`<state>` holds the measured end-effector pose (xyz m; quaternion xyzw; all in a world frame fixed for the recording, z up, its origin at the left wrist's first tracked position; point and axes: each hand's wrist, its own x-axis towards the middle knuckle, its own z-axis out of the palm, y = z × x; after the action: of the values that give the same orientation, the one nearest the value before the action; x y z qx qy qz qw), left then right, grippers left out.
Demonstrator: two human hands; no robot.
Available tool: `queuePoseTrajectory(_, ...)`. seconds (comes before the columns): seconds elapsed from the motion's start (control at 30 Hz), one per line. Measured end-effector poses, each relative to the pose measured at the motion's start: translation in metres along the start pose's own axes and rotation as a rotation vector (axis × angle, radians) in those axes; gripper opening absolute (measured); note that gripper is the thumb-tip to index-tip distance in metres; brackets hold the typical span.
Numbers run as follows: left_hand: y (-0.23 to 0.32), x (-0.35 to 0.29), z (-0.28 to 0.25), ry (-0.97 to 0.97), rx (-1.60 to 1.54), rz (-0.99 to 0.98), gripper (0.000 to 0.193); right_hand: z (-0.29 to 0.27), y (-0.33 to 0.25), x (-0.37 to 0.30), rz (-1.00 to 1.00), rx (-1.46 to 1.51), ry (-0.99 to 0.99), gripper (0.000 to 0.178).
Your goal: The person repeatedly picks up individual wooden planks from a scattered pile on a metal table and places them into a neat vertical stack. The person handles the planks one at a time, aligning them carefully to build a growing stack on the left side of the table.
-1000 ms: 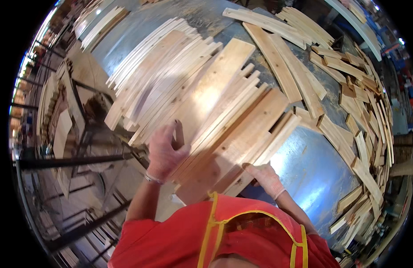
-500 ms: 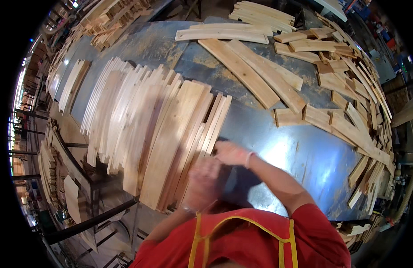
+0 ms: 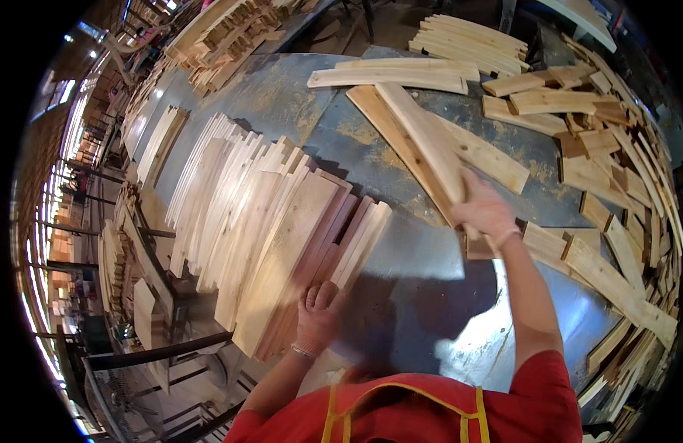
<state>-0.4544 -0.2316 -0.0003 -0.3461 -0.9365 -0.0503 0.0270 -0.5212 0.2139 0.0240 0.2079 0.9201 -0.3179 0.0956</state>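
Note:
My right hand (image 3: 485, 210), in a pale glove, is closed around the near end of a long wooden board (image 3: 421, 131) right of centre. This board lies at a slant, partly over another wooden board (image 3: 391, 140). My left hand (image 3: 319, 316), also gloved, rests with bent fingers closed over the near right end of a row of wooden boards (image 3: 282, 255). The row's boards stand packed side by side on the metal table (image 3: 400, 251). The left fingertips are partly hidden against the wood.
A loose heap of boards (image 3: 599, 170) fills the table's right side. Two boards (image 3: 393, 76) lie across its far part, with a stack of boards (image 3: 470, 44) beyond. More stacked pieces (image 3: 230, 44) stand at the far left. A dark metal bar (image 3: 160, 354) runs along the near left.
My right hand has moved right and away from the row's near end, and now grips the slanted board. That board's near end has shifted left. My left hand has settled lower against the row.

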Motion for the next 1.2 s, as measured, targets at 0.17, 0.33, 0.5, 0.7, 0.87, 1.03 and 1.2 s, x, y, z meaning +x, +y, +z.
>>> queuePoseTrajectory(0.17, 0.006, 0.014, -0.012, 0.061, -0.008, 0.014, 0.037, 0.063, -0.031, 0.020, 0.005, -0.217, 0.213, 0.107)
queuePoseTrajectory(0.33, 0.002, 0.002, -0.005, 0.057, -0.043, 0.017, 0.039, 0.042, -0.003, -0.045, 0.128, 0.063, 0.060, 0.105)
queuePoseTrajectory(0.5, 0.001, -0.008, -0.005, 0.075, -0.112, -0.012, 0.048, 0.096, 0.047, -0.174, 0.110, 0.758, -0.076, 0.118)
queuePoseTrajectory(0.7, 0.036, 0.009, -0.007, -0.068, -0.155, -0.007, 0.080, 0.259, -0.042, -0.304, 0.244, 0.965, -0.379, 0.114)
queuePoseTrajectory(0.87, 0.019, -0.002, 0.016, -0.135, 0.043, 0.008, 0.084, 0.224, -0.055, -0.260, -0.377, 0.507, -0.529, 0.092)
queuePoseTrajectory(1.03, 0.028, -0.012, 0.004, -0.087, 0.085, 0.025, 0.071, -0.030, 0.097, -0.209, -0.089, -0.384, 0.130, 0.103)
queuePoseTrajectory(1.2, 0.031, -0.004, 0.005, -0.185, 0.134, -0.058, 0.077, -0.122, 0.241, -0.224, 0.136, -0.747, -0.021, 0.104)
